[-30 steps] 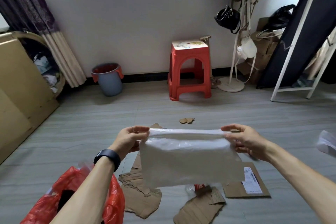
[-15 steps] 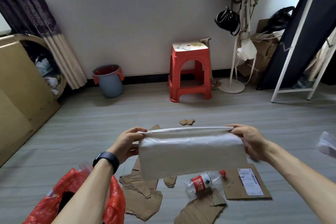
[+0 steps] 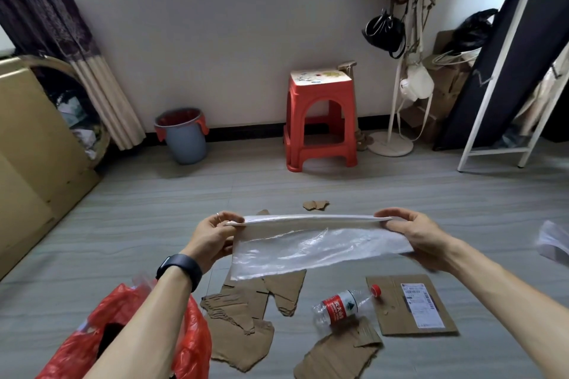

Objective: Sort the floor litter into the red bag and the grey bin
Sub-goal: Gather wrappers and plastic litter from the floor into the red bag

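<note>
Left hand (image 3: 212, 237) and right hand (image 3: 412, 234) each pinch one end of a single clear plastic sheet (image 3: 317, 246) above the floor (image 3: 147, 224), where one water bottle (image 3: 341, 306) lies; one red bag (image 3: 191, 338) nearby, one grey bin (image 3: 183, 138) by the wall.

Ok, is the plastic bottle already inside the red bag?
No, the plastic bottle lies on the floor among cardboard pieces, apart from the red bag.
</note>
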Demonstrator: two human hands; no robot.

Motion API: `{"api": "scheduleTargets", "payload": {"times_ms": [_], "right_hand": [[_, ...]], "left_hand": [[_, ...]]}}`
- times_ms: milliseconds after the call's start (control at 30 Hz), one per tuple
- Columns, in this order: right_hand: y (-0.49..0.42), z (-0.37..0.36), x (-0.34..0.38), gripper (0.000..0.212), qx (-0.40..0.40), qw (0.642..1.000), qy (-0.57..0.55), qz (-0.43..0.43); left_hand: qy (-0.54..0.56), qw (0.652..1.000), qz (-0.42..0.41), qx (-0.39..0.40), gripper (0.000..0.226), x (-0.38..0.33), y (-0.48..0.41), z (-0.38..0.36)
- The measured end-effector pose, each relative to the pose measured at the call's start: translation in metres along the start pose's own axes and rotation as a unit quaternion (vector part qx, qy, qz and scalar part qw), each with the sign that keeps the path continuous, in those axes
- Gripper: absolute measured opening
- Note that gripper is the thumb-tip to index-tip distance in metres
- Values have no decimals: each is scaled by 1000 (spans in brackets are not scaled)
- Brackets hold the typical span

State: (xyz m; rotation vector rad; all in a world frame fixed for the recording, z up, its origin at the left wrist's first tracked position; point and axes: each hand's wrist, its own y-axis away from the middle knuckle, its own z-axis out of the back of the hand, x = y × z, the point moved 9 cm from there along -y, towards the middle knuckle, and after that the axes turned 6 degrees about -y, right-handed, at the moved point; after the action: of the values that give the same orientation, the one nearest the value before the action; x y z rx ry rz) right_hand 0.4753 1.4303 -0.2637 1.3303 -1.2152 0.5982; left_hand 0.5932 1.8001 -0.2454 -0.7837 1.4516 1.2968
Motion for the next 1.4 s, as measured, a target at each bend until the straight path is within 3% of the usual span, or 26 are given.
{"api": "scheduleTargets", "payload": {"times_ms": [100,200,300,433,567,733,833,933,1067,1200,1333,1400], "right_hand": [[2,-2,0,22,-12,1000,18,-8],[4,-7,-4,28,1,1000,12,-21],[5,-9,-2,31,-4,999,40,-2],[0,-6,-4,36,-24,999,34,6],[0,-8,-3,25,-10,1000,-8,-3],[0,-6,-4,21,-26,1000,-12,-7],[4,-12,-3,29,-7,1000,-19,-10],[3,-14,-3,32,-9,1000,0,0],[1,-16,-5,43,-20,999,-35,-8],[-1,-23,-2,29,-17,997,-79,-10],[-4,-38,-1,24,-21,994,-102,-8],[-2,-50,-4,23,0,997,-80,-15]], "left_hand": [[-13,999,31,31,15,7,2,-2],[3,997,46,68,27,10,3,-5],[-14,998,28,54,22,6,4,-5],[-4,1000,3,5,43,1,1,3],[4,1000,-4,-13,24,0,2,7],[25,996,61,54,17,12,7,-3],[46,995,70,56,19,11,8,-3],[-7,998,46,35,21,8,8,-1],[12,1000,20,-3,40,1,8,6],[32,999,19,-4,27,0,11,11],[79,993,74,42,15,13,19,18],[79,991,96,58,23,19,25,24]]}}
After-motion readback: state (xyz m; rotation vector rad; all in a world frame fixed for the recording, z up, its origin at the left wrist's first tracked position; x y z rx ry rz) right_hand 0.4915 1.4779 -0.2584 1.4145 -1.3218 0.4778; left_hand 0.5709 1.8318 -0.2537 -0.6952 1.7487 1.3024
